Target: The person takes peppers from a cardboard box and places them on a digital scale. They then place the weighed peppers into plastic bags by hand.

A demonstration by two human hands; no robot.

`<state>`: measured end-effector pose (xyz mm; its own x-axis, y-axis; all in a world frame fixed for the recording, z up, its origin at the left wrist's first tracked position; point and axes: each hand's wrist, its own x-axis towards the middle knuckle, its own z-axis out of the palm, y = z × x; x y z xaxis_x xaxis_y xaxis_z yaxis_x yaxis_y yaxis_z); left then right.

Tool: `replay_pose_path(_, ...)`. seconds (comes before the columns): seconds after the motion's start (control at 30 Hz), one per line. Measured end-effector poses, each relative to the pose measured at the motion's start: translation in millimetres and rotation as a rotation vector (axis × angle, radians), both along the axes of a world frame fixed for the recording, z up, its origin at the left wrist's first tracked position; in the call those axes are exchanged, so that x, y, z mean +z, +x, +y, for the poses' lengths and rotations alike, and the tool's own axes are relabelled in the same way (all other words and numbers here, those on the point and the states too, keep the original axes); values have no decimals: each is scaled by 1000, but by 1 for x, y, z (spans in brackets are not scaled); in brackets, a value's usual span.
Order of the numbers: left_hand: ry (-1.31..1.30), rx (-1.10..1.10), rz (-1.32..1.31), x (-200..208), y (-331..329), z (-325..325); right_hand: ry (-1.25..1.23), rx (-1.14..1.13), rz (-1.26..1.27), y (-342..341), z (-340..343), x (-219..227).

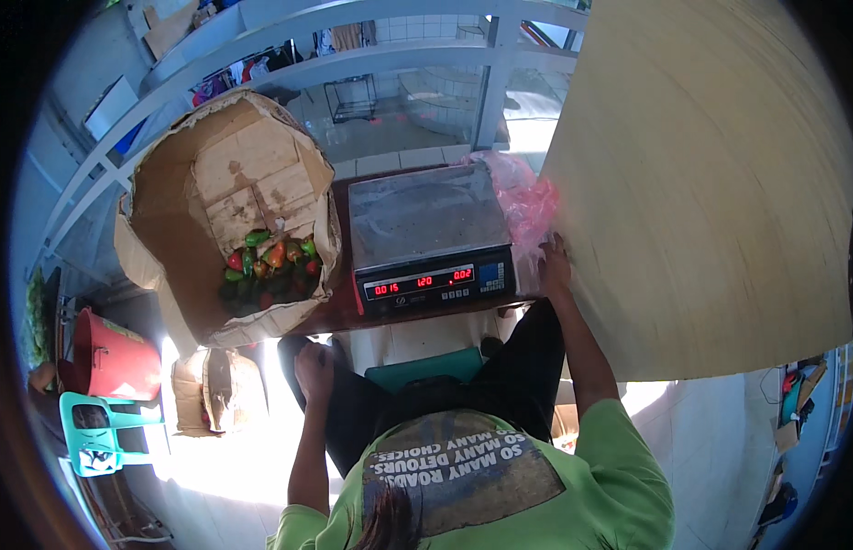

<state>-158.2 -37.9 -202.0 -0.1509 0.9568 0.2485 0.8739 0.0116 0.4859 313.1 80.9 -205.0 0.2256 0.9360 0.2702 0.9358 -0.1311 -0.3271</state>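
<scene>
My left hand (313, 368) rests on my left knee with its fingers curled in, and I see nothing in it. At the right end of the table, my right hand (555, 266) has its fingers closed on the edge of a pink plastic bag (527, 197). The thin, crumpled bag lies against the side of a digital scale (429, 215). The scale has a bare metal pan and a lit red display. Left of it stands a large open cardboard box (165, 179). Green, red and orange peppers (272, 261) are heaped in the box's near part.
A large plywood sheet (701, 183) rises close beside my right arm. Beyond the dark table (344, 316) runs a pale railing (399, 60). A red bucket (119, 353), a turquoise plastic chair (101, 412) and a smaller cardboard box (232, 390) stand on the floor at left.
</scene>
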Motion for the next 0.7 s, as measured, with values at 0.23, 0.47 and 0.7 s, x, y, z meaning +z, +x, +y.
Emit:
replay_pose_path(0.23, 17, -19, 52, -9, 0, 3, -173, -48, 7, 22, 45, -44)
replay_pose_path(0.47, -28, 2, 23, -5, -1, 2, 149, 56, 192, 11, -1, -2)
replay_pose_path(0.7, -20, 93, -380, 4, 9, 7, 397, 119, 1048, 0, -53, 82)
